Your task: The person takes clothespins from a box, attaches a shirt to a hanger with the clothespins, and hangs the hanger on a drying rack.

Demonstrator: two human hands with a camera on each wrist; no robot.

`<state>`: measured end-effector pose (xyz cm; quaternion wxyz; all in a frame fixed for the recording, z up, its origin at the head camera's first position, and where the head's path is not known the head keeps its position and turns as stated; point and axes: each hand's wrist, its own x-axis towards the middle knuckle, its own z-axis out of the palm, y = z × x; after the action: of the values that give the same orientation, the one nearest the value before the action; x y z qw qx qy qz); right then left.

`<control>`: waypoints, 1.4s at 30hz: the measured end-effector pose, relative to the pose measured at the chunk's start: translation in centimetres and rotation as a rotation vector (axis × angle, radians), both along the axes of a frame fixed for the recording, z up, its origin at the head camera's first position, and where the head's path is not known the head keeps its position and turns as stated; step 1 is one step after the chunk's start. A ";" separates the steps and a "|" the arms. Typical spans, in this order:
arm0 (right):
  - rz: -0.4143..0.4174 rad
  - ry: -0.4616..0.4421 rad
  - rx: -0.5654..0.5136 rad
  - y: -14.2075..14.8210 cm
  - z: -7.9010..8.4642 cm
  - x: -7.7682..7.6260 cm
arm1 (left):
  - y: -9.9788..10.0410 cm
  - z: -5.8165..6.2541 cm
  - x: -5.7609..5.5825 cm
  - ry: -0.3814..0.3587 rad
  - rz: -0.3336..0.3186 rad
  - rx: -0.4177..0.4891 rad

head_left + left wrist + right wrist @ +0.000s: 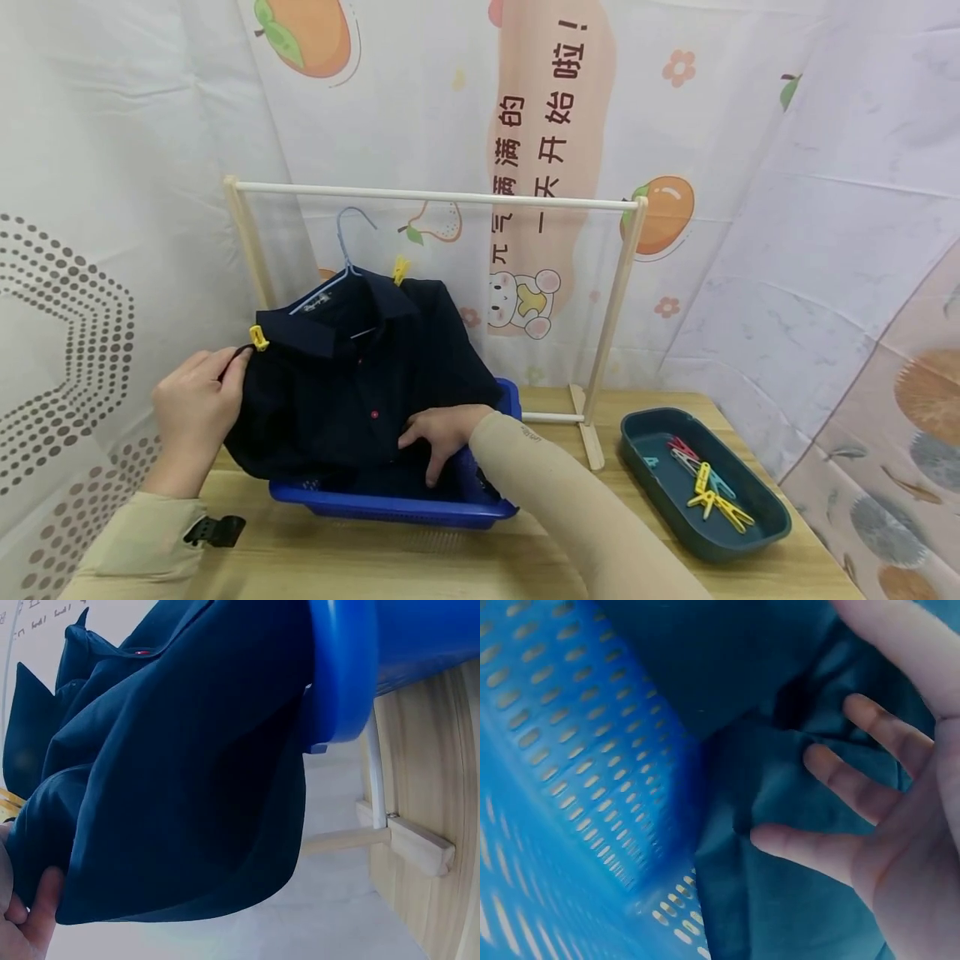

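Note:
A dark navy shirt [330, 408] with red buttons is on a light blue wire hanger [347, 250], its lower part down in a blue basket [390, 510]. Yellow clothespins [258, 337] sit at both shoulders. My left hand [198, 408] pinches the shirt's shoulder cloth beside the left clothespin; the left wrist view shows its thumb [46, 904] against the fabric. Over the basket, my right hand [442, 433] lies against the shirt front. In the right wrist view its spread fingers [855, 784] touch the cloth near the basket's perforated wall.
Behind the basket stands a drying rack with a white top rod [450, 197] and wooden legs [615, 317]. A dark green tray [652, 492] on the right of the wooden table [375, 567] holds several coloured clothespins [703, 479]. Patterned curtains [420, 108] enclose the table.

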<state>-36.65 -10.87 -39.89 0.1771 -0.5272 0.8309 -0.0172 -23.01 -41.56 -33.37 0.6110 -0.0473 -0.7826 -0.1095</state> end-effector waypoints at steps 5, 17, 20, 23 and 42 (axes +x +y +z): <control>-0.020 0.017 0.096 -0.6 -0.6 1.0 | -0.3 0.0 0.2 -0.009 0.004 -0.001; -0.078 0.086 0.214 -0.3 -2.1 1.5 | 0.2 -0.5 0.0 -0.053 0.000 -0.026; -0.055 0.136 0.228 -0.2 -2.5 1.4 | 0.2 -0.5 0.0 -0.066 0.000 -0.024; -0.024 0.175 0.222 -0.2 -2.5 1.3 | 0.2 -0.5 0.0 -0.067 -0.003 -0.024; 0.059 0.191 0.126 -0.5 -2.5 0.4 | 0.7 -0.2 -0.1 -0.068 -0.033 -0.035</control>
<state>-36.27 -11.35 -42.41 0.1303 -0.5385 0.8275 0.0904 -23.14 -40.87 -33.57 0.5812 -0.0673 -0.8038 -0.1075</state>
